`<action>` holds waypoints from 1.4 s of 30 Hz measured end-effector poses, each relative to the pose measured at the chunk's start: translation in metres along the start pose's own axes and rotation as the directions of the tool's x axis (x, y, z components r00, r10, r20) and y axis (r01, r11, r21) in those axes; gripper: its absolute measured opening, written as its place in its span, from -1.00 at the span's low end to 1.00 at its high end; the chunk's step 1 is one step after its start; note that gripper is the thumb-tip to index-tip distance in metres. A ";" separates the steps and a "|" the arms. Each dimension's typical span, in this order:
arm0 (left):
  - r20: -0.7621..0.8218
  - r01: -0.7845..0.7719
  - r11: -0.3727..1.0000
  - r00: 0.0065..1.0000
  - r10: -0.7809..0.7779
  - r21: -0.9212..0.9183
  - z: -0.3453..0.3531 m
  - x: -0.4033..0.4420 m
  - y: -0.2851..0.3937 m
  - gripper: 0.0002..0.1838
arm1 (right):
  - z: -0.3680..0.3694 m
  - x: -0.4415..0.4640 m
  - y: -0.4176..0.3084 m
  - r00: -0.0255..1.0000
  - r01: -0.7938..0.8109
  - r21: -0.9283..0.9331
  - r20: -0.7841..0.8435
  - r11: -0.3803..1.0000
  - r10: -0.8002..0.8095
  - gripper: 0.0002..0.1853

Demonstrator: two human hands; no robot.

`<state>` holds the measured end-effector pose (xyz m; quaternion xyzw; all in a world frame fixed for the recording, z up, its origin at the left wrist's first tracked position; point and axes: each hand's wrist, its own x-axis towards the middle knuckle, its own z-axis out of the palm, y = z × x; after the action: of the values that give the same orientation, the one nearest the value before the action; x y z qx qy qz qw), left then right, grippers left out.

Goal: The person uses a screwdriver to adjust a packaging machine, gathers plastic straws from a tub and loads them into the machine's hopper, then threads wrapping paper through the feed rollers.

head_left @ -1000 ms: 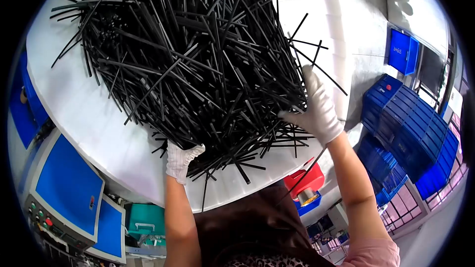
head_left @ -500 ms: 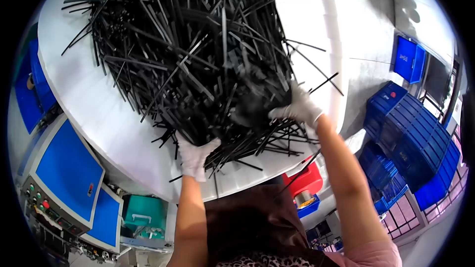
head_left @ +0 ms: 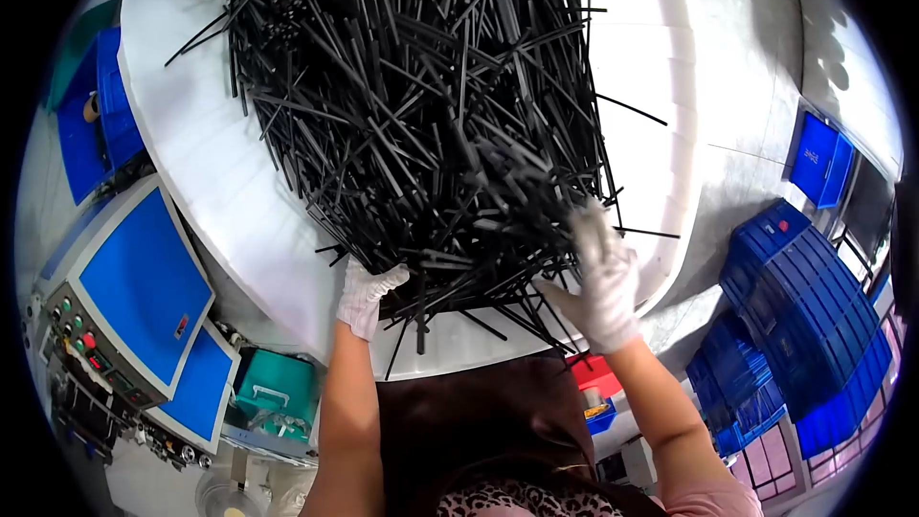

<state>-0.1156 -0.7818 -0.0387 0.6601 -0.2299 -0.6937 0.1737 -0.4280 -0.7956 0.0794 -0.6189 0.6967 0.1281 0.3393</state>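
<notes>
A large heap of thin black strips [head_left: 383, 124], like cut lengths of plastic or rubber, lies tangled in front of me. It rests on a big white rounded surface [head_left: 196, 105]. At the heap's near left edge, my left hand [head_left: 366, 299] wears a white glove and touches the strips. Its thumb points right, while its other fingers are mostly hidden. My right hand [head_left: 605, 282], also gloved in white, is at the near right edge, with fingers stretched and thumb apart. Its fingertips are blurred beside the strips, and I see nothing held in it. Some strips between the hands are smeared by motion.
A machine with blue panels [head_left: 144, 278] and a teal case [head_left: 278, 388] stand to the left. Blue crates [head_left: 799, 278] are stacked on the right. A red object [head_left: 595, 375] sits below the white surface's near edge. Loose strips stick out past the heap's sides.
My right hand has drawn back toward me from the heap, its fingers now stretched forward. My left hand stays at the near left edge. The view has shifted, and strips near the right hand have moved.
</notes>
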 end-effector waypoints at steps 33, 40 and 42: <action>0.184 0.021 0.713 0.971 0.153 -0.701 0.019 0.030 -0.021 -0.61 | 0.070 0.070 -0.035 0.960 0.219 0.399 -0.253 0.891 -0.122 0.19; 0.063 0.139 0.873 0.990 -0.124 -0.467 0.024 0.038 0.001 -0.37 | -0.025 0.056 -0.013 0.911 0.106 -0.234 0.413 0.967 0.000 0.05; 0.126 0.247 0.739 0.968 -0.216 -0.627 0.021 0.031 0.017 -0.41 | -0.027 0.037 0.007 0.977 0.126 -0.052 0.179 0.991 -0.115 -0.03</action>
<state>-0.1402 -0.8114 -0.0549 0.5693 0.0990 -0.7612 0.2945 -0.4434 -0.8388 0.0745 -0.6566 0.6210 0.1835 0.3869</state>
